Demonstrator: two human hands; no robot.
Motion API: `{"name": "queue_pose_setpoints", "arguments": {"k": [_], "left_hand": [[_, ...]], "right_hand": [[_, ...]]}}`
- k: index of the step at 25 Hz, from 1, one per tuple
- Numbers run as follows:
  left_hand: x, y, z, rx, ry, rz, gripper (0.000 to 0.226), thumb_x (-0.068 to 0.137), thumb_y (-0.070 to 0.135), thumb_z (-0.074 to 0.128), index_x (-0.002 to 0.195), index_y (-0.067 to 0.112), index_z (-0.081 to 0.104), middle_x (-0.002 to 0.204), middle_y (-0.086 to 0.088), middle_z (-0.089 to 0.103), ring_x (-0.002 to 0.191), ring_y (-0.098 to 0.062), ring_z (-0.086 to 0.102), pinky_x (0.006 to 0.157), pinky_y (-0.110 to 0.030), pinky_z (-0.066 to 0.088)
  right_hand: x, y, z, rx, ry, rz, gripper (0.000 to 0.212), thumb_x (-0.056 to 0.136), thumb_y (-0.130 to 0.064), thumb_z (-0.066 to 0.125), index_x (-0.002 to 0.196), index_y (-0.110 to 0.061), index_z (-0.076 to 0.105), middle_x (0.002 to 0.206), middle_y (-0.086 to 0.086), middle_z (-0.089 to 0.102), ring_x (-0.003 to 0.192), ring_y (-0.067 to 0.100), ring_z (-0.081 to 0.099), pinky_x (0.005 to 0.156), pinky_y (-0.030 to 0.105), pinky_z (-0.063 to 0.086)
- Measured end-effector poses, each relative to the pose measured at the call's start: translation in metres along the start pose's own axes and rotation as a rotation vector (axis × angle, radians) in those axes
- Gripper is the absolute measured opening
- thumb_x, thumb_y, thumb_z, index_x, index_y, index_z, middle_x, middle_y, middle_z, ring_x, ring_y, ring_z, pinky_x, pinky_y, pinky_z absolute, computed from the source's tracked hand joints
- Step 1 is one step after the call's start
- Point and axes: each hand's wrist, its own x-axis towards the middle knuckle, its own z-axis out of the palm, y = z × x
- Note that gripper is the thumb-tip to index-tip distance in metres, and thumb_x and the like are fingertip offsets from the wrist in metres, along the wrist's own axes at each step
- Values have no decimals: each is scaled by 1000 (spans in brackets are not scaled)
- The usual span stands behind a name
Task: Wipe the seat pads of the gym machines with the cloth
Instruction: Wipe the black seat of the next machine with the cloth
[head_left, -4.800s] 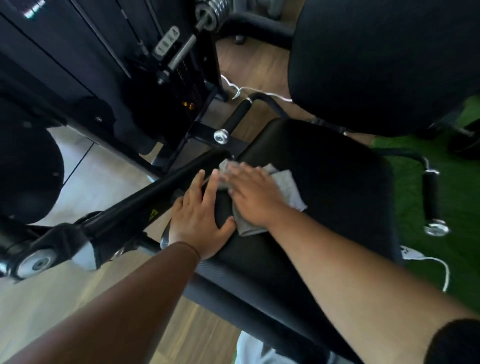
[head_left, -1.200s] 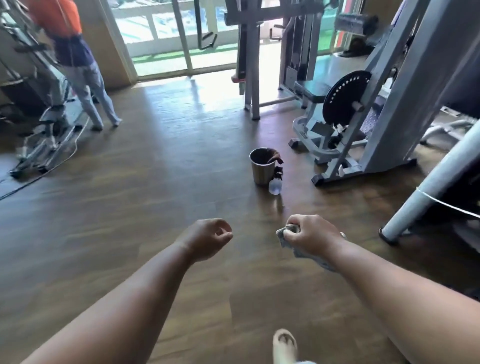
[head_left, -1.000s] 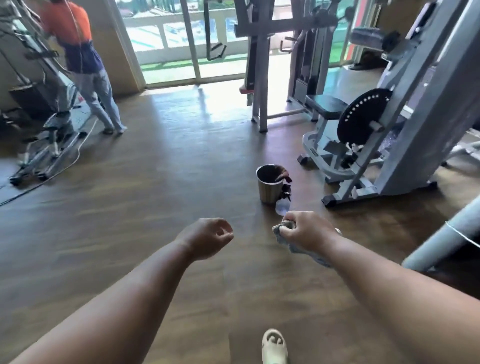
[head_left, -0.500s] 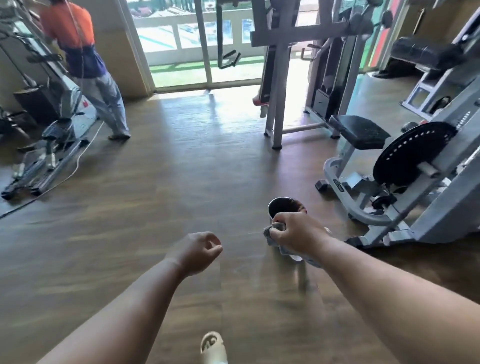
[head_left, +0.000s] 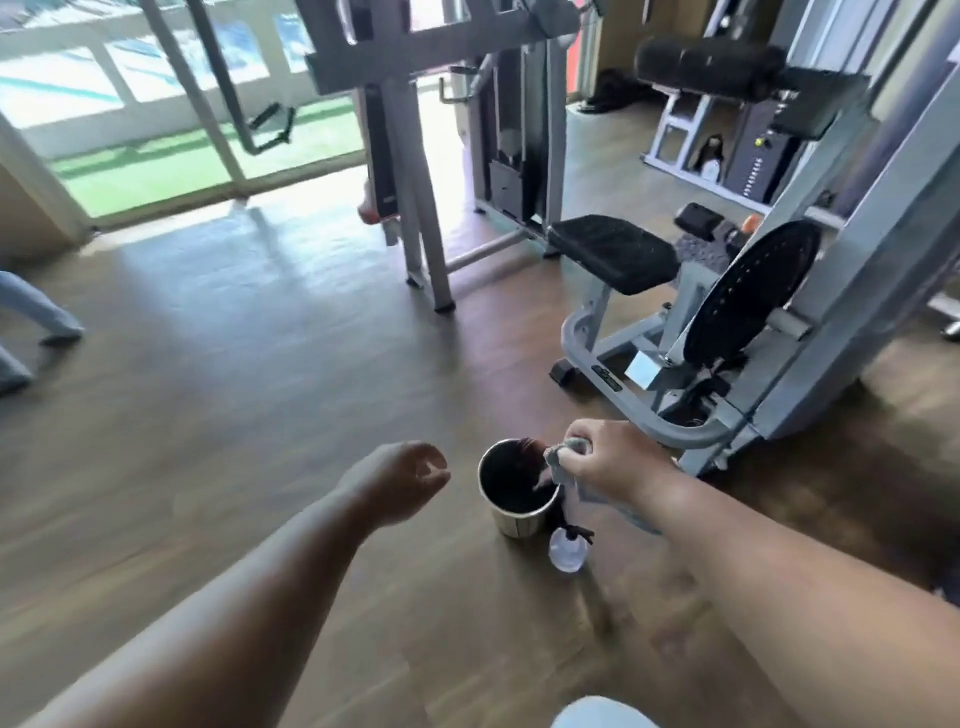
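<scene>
**Cloth carried over the bucket, next seat pad waiting**

The right hand (head_left: 605, 462) is clenched around the cloth (head_left: 563, 470), a bunched grey rag whose loose end hangs down just over the bucket (head_left: 514, 512). The left hand (head_left: 402, 480) holds nothing; its fingers are loosely curled, left of the bucket. A spray bottle (head_left: 569, 551) stands on the floor touching or just beside the bucket, on its near right.

The step in hand looks like a stop at the bucket before moving to the next machine. If the cloth is to be wetted, lower it straight into the opening rather than across the rim, then wring it firmly over the bucket so nothing drips on the wooden floor (head_left: 234, 389), which looks smooth and glossy and would likely turn slippery. The free hand could steady the bucket or pick up the bottle.

Beyond the bucket and to its right sits a seat pad (head_left: 613, 252): black, roughly rectangular with rounded corners, a grainy, dusty-looking surface, on a grey metal frame. Such a texture probably wants overlapping strokes with a flattened cloth. The bucket is round, dark inside, with a pale ribbed outer wall; something brownish lies on its far rim, too blurred to identify.
</scene>
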Motion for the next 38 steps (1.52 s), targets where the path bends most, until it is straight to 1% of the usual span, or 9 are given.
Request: {"name": "queue_pose_setpoints", "arguments": {"k": [5,12,15,19,21,24,29,33,38], "left_hand": [[145,35,-39,25,-7,132,20,89,49,58,103,39,69,98,14,69,89,-10,63,79,-25,50],[289,47,-89,19,-20,176,20,90,50,57,103,41,68,98,14,68,91,-11,64,83,-27,52],[344,37,-109,13,-22,210,20,90,50,57,104,41,68,98,14,68,91,-11,64,85,-28,52],[426,17,-134,33,-55,271,20,91,49,57,105,40,68,99,14,68,91,-9,64,86,-29,53],[470,0,-144,39,-79,308,20,91,50,57,105,41,68,99,15,68,90,-8,64,86,-29,53],[546,-25,-169,54,-124,380,20,90,49,58,105,41,68,98,15,68,89,-9,64,85,-28,53],[639,-45,-209,143,-231,510,22,92,49,56,109,40,67,100,14,70,92,-9,65,86,-28,52],[701,-27,-221,180,-238,604,22,91,52,54,107,42,67,96,17,69,92,-8,64,88,-33,53],[766,24,-209,244,-323,669,23,91,55,53,109,45,64,99,19,67,90,-4,63,87,-32,54]], "right_hand": [[119,14,-41,-32,40,61,18,83,-46,56,80,-28,62,77,-8,66,78,18,62,72,34,52],[273,-12,-78,-41,54,43,20,81,-46,51,78,-27,56,78,-1,66,78,25,63,75,39,55],[324,-21,-82,-46,68,54,21,78,-48,49,75,-28,53,76,1,65,78,29,62,75,40,55],[394,-37,-80,-46,97,137,20,82,-45,51,71,-28,51,73,0,63,79,27,61,72,38,53],[430,-48,-76,-59,109,184,18,83,-45,53,76,-29,54,77,-1,66,81,26,62,70,35,50],[484,-68,-61,-56,155,294,22,85,-44,54,91,-24,63,85,0,70,84,26,63,72,34,51],[543,-94,-50,1,200,480,24,76,-55,42,86,-38,55,76,-8,65,76,19,61,81,42,54],[572,-91,-65,42,237,545,24,82,-50,46,83,-30,59,78,-7,66,75,18,62,75,39,56],[620,-47,-93,67,249,602,21,87,-46,49,87,-29,62,84,-6,68,79,19,62,72,34,53]]}}
